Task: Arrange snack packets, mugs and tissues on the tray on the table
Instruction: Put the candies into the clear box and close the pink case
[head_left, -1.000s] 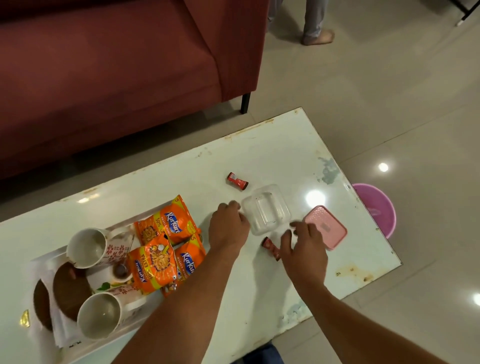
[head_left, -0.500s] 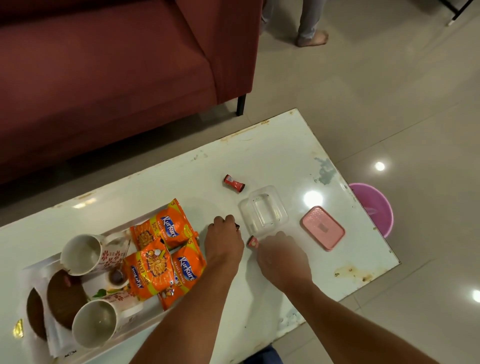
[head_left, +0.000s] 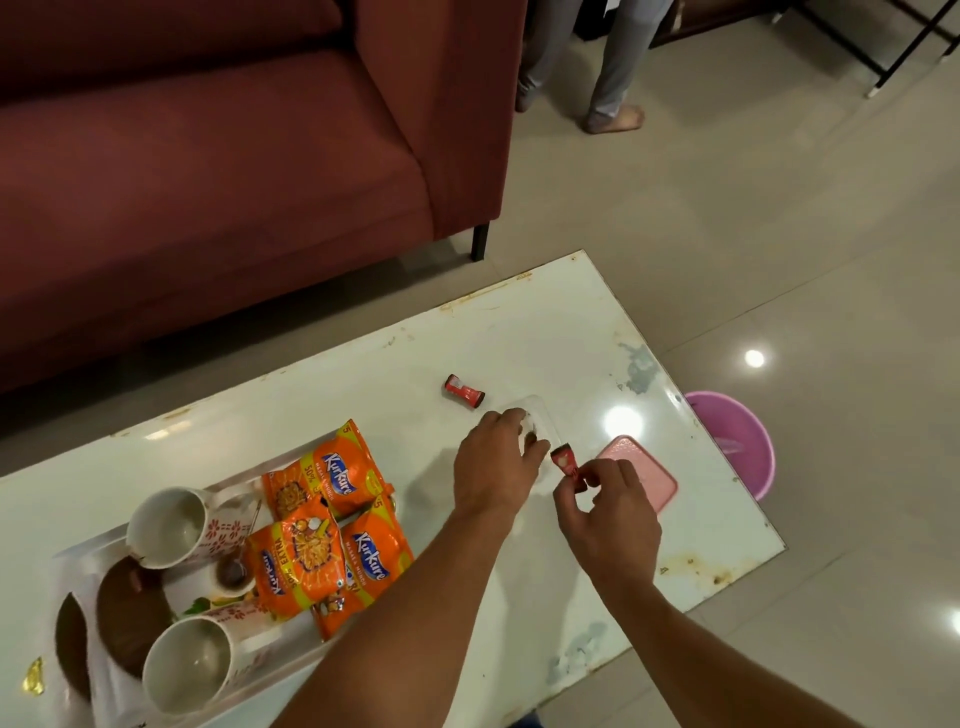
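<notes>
A white tray (head_left: 78, 551) on the table's left holds two white floral mugs (head_left: 166, 527) (head_left: 189, 665), three orange snack packets (head_left: 332, 475) and white tissues with brown patches (head_left: 130, 613). My right hand (head_left: 608, 519) pinches a small red candy (head_left: 567, 462) just above the table. My left hand (head_left: 498, 462) rests on the clear plastic box (head_left: 540, 415), gripping its near side and hiding most of it. A second red candy (head_left: 464, 391) lies on the table beyond the box.
A pink lid (head_left: 649, 473) lies right of my hands on the white table (head_left: 571, 332). A pink bucket (head_left: 737, 441) stands on the floor past the table's right edge. A maroon sofa (head_left: 208, 156) is behind; a person's legs (head_left: 613, 78) stand beyond.
My right hand has picked the red candy off the table and lifted it toward the box. My left hand moved from beside the box onto it.
</notes>
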